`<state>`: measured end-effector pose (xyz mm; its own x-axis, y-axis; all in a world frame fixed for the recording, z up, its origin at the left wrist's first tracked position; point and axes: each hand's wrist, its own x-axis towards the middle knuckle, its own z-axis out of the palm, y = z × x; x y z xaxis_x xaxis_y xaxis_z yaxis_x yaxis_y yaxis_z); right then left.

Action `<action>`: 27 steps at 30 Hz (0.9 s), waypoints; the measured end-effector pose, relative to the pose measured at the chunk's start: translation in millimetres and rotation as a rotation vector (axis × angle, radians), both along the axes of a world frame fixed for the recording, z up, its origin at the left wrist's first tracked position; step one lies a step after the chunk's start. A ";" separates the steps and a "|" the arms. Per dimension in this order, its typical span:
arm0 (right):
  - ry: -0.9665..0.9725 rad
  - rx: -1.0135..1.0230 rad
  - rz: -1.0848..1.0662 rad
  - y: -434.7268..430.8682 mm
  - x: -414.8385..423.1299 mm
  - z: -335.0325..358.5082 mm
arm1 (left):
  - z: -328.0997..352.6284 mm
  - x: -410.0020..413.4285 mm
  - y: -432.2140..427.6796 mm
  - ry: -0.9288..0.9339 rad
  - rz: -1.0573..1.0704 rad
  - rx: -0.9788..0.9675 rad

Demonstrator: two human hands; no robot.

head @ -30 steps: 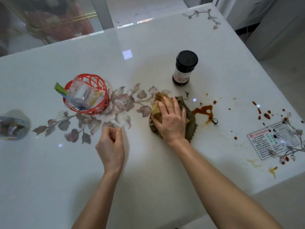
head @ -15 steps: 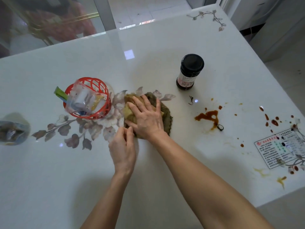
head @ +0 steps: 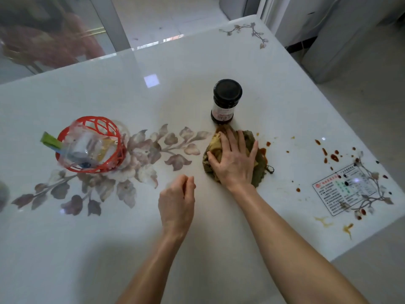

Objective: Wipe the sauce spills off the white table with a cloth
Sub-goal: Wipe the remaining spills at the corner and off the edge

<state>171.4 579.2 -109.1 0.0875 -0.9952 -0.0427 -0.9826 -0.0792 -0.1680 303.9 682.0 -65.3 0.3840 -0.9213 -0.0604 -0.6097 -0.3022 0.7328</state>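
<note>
- Both forearms come in over the near edge, and a broad run of plain white tabletop (head: 92, 255) stretches from that edge up to the hands.
- Left hand (head: 177, 205) sits about mid-tabletop, fingers loosely curled, gripping nothing; whether it touches the surface, I cannot tell.
- Just beyond and to its right, the right hand (head: 235, 160) is flat, fingers spread, pressing down on the cloth (head: 260, 167), an olive-and-yellow bundle right of centre.
- A brown smear (head: 263, 151) pokes out at the cloth's right rim, touching it.
- Toward the right edge, the sauce spills (head: 334, 158) are scattered dark-red drops, well apart from the cloth, some lying on a printed sticker (head: 344, 190) by that edge.
- Yellowish streaks (head: 348, 228) lie close to the near-right corner.
- Over on the left side, a red basket (head: 92, 170) holds a plastic bag of small items, with the printed flower spray between it and the cloth.
- A dark jar (head: 226, 102) with a black lid stands upright just behind the cloth, very close to it.
- Past the jar, white surface runs to the far edge.
</note>
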 end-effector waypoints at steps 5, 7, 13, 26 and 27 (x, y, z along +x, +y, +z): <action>-0.036 0.018 -0.040 -1.4 -5.3 2.0 | 3.9 -8.3 -6.6 -0.063 -0.073 -0.006; -0.029 0.010 0.009 -4.4 -14.7 2.0 | 2.9 -9.4 -9.1 -0.104 -0.097 -0.002; -0.071 -0.014 -0.099 -1.4 -24.2 -1.9 | 2.3 -19.5 -13.7 -0.184 -0.228 -0.003; -0.086 -0.097 -0.096 37.0 -54.7 -12.9 | -4.7 -35.4 -18.0 -0.324 -0.407 0.213; -0.081 -0.097 -0.109 29.1 -60.8 -12.0 | -4.8 -35.5 -18.8 -0.331 -0.410 0.223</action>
<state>110.7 608.4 -121.0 -0.0216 -0.9981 0.0571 -0.9699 0.0071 -0.2435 268.4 663.3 -70.1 0.0294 -0.9777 -0.2078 -0.8956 -0.1181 0.4289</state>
